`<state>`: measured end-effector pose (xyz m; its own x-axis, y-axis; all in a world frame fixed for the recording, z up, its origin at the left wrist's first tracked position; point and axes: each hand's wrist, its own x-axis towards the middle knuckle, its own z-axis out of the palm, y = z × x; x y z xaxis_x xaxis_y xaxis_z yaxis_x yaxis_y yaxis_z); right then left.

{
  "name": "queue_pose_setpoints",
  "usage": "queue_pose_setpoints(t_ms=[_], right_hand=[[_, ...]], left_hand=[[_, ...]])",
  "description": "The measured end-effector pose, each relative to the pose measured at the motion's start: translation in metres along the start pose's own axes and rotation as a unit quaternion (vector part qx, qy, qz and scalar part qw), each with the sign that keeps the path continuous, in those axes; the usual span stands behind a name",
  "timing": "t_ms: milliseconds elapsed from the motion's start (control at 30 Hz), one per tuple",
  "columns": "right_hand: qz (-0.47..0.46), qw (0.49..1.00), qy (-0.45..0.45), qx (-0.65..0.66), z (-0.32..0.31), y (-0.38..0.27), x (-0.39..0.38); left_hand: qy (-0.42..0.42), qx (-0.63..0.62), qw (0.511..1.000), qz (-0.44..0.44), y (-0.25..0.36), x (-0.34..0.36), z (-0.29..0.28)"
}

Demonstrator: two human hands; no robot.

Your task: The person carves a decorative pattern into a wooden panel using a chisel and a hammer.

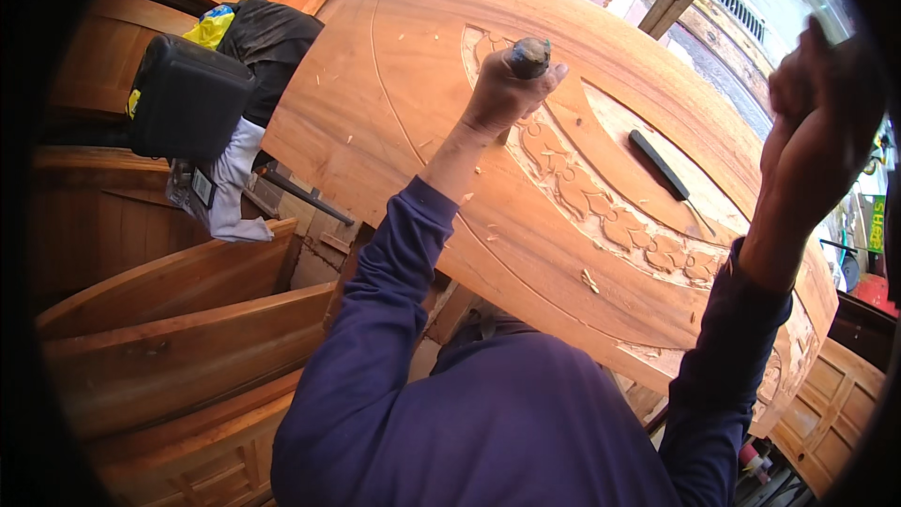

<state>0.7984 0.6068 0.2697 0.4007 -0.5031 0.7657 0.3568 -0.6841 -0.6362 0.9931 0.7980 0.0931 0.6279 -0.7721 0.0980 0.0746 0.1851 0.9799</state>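
Observation:
A carved wooden panel (422, 188) stretches in front of me, with a curved band of leafy scrollwork (582, 192) cut into it. Over the band's upper end, my left hand (507, 94) is wrapped round an upright chisel (530, 58). The butt of its handle faces up; most of the blade is hidden beneath the hand. My right hand (812, 122) is raised at the far right, in a closed grip above the panel. Something dark shows at its top, too shadowed to name. A black-handled tool with a thin metal shank (659, 165) lies on the panel between my hands.
Wood chips (589, 280) are scattered over the panel. To the left are a black hard case (192, 97), dark cloth and a pale cloth (235, 183). Wooden panels (188, 357) stand at lower left; another panelled piece (835, 404) is at lower right.

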Motion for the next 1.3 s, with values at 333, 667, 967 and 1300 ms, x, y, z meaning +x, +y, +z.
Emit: queue_pose_setpoints(t_ms=[333,667,967,1300], right_hand=[[0.053,0.967,-0.216,-0.128,0.087,0.033,-0.094],[0.14,0.981,-0.132,0.026,0.058,0.034,-0.117],[0.084,0.994,-0.058,0.041,-0.002,0.007,-0.053],[-0.162,0.921,-0.242,-0.257,0.062,0.032,-0.069]], left_hand=[[-0.013,-0.038,0.999,0.001,-0.009,-0.008,-0.008],[0.052,-0.098,0.992,-0.054,-0.002,0.02,-0.018],[0.044,-0.042,0.997,-0.051,0.001,-0.005,0.008],[0.014,-0.032,0.999,-0.011,-0.009,-0.012,0.013]])
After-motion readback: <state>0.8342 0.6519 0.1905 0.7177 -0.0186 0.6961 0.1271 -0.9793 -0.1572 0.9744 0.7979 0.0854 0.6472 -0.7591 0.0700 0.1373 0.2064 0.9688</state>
